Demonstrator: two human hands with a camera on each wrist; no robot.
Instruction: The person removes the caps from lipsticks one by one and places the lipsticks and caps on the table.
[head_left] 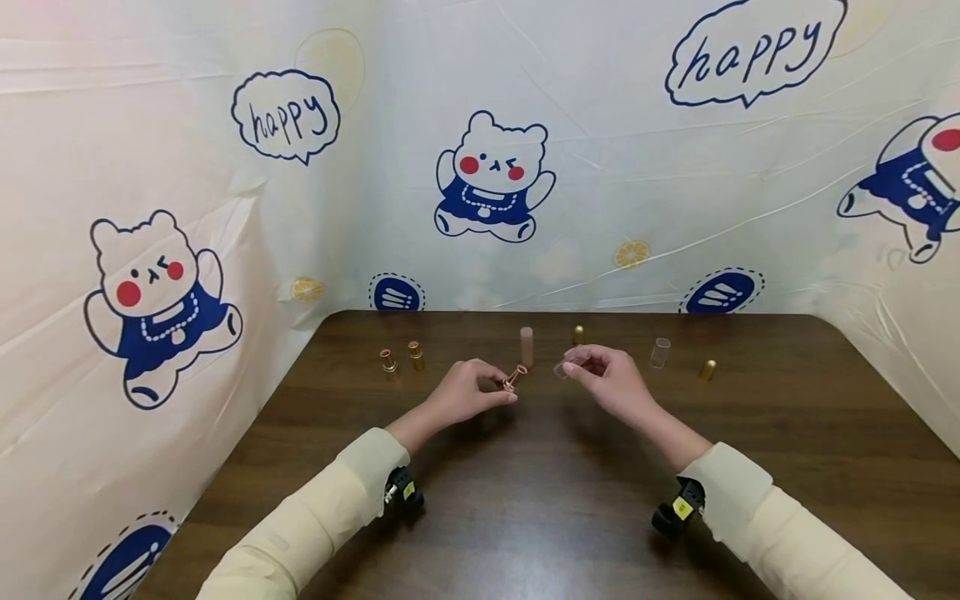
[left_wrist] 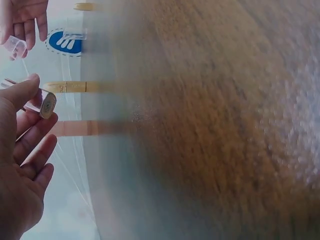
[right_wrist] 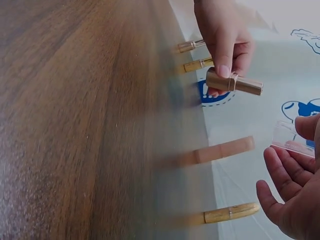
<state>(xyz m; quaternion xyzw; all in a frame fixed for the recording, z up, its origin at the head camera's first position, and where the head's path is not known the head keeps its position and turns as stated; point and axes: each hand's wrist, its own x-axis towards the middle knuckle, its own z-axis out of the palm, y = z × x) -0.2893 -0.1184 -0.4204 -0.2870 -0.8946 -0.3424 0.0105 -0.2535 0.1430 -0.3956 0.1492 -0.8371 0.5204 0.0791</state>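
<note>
My left hand point(head_left: 467, 390) pinches a rose-gold lipstick tube point(right_wrist: 245, 85) between thumb and fingers, tilted above the table; its flat base point(left_wrist: 48, 106) faces the left wrist camera. A short way to the right, my right hand point(head_left: 617, 385) holds a clear plastic cap point(right_wrist: 286, 136) by thumb and fingertips. The cap and the lipstick tube are apart. Between the hands, a little farther back, a pink lipstick tube point(head_left: 527, 347) stands upright. Behind the right hand is a gold lipstick point(head_left: 578, 335), its lower part hidden in the head view.
Two lipstick bases, one rose-gold point(head_left: 388, 362) and one gold point(head_left: 416, 354), stand at the back left. At the back right are another clear cap point(head_left: 660, 352) and a small gold tube point(head_left: 708, 370). A printed curtain point(head_left: 600, 183) hangs behind the brown table point(head_left: 525, 517).
</note>
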